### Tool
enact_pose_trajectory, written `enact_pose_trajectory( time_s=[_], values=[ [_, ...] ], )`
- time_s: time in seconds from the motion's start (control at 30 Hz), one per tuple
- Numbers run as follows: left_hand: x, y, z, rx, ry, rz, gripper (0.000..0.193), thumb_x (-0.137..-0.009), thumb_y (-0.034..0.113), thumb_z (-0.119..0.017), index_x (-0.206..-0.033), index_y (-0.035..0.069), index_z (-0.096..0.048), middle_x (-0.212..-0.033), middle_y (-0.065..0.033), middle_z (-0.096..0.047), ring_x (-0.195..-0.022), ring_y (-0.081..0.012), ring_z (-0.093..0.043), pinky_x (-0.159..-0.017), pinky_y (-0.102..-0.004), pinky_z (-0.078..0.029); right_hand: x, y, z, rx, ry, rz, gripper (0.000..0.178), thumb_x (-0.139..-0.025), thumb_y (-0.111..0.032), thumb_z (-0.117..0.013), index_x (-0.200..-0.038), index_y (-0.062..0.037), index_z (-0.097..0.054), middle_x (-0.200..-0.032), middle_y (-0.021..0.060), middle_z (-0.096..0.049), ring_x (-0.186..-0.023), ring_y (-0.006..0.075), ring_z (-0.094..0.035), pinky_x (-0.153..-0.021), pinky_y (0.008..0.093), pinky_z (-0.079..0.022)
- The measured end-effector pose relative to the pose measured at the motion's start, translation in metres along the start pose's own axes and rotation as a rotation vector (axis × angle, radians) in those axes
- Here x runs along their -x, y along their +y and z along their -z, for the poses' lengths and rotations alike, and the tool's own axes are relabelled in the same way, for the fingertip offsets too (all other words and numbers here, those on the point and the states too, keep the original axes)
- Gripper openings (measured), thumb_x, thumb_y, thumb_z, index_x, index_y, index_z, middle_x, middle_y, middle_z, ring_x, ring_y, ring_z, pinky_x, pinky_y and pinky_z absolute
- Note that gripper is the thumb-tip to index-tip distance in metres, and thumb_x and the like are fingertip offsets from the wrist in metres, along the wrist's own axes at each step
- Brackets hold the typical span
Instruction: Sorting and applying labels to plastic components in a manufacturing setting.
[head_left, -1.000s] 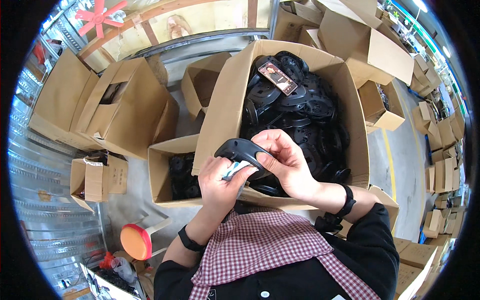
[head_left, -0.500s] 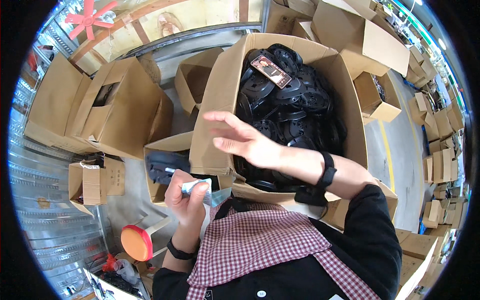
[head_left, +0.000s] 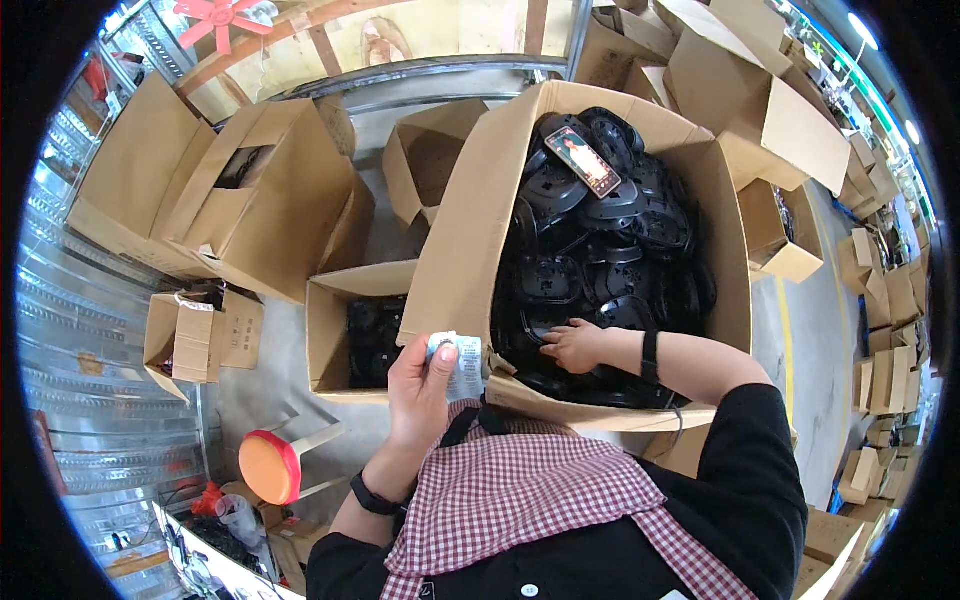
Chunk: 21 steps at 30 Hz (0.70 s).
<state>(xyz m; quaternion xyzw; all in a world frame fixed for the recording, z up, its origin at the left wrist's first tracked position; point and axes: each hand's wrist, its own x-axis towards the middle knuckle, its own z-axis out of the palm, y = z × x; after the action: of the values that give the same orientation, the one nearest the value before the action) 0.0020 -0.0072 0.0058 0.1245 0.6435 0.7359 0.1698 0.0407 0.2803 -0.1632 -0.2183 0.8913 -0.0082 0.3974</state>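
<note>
My left hand [head_left: 418, 400] is closed around a small light-blue and white printed piece [head_left: 460, 372], paper or a packet, pinched under the thumb; its kind is unclear. It is beside the near left corner of a large cardboard box [head_left: 465, 215]. Inside that box lies a heap of black plastic parts [head_left: 550, 282], rounded shells with holes. My right hand [head_left: 575, 346] reaches over the near wall into the box, fingers apart, their tips at a black part. Left of the large box, a smaller carton [head_left: 335, 382] holds more black parts [head_left: 375, 335].
A phone with a lit screen [head_left: 583, 161] rests on the heap's far end. Tall cartons [head_left: 270, 200] stand at the left, an open carton [head_left: 430, 160] behind. An orange-topped red stool [head_left: 270, 467] is at the lower left. More boxes [head_left: 775, 240] line the right.
My right hand has gone from above the large box's left wall down into the heap. A blurred black part over the smaller carton is no longer in the air. My left hand has moved right.
</note>
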Motion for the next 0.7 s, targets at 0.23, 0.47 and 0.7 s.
enact_pose_trajectory(
  time_s=[0.23, 0.47, 0.7],
  values=[
    [-0.007, -0.002, -0.006, -0.003, 0.07, -0.104, 0.015, -0.097, 0.016, -0.057, -0.103, 0.001, -0.057, -0.085, -0.0005, -0.062, -0.074, -0.0044, -0.055, -0.067, -0.0205, -0.047, 0.077, 0.008, 0.097, -1.141, 0.864, -0.011, 0.025, -0.082, -0.001, -0.067, -0.106, -0.0041, -0.063, -0.096, 0.0045, -0.063, -0.092, 0.0146, -0.061, -0.085, 0.0267, -0.048],
    [-0.015, 0.0, -0.016, -0.027, -0.102, 0.0, 0.01, -0.092, 0.012, -0.063, -0.09, 0.002, -0.061, -0.076, -0.0004, -0.063, -0.067, -0.0043, -0.055, -0.062, -0.02, -0.045, 0.116, -0.041, 0.126, -1.842, 1.168, 0.406, 0.012, -0.089, 0.003, -0.06, -0.098, -0.0047, -0.058, -0.093, -0.0015, -0.06, -0.086, 0.0067, -0.055, -0.081, 0.0211, -0.045],
    [-0.025, 0.01, -0.036, -0.33, -0.15, -0.235, 0.013, -0.085, 0.009, -0.071, -0.079, 0.001, -0.062, -0.069, -0.0001, -0.062, -0.063, -0.0029, -0.052, -0.056, -0.0198, -0.042, 0.12, -0.086, 0.132, -1.661, 1.144, 0.5, 0.012, -0.092, 0.002, -0.056, -0.103, -0.0035, -0.056, -0.095, -0.0001, -0.059, -0.086, 0.0063, -0.056, -0.079, 0.0219, -0.047]
  ],
)
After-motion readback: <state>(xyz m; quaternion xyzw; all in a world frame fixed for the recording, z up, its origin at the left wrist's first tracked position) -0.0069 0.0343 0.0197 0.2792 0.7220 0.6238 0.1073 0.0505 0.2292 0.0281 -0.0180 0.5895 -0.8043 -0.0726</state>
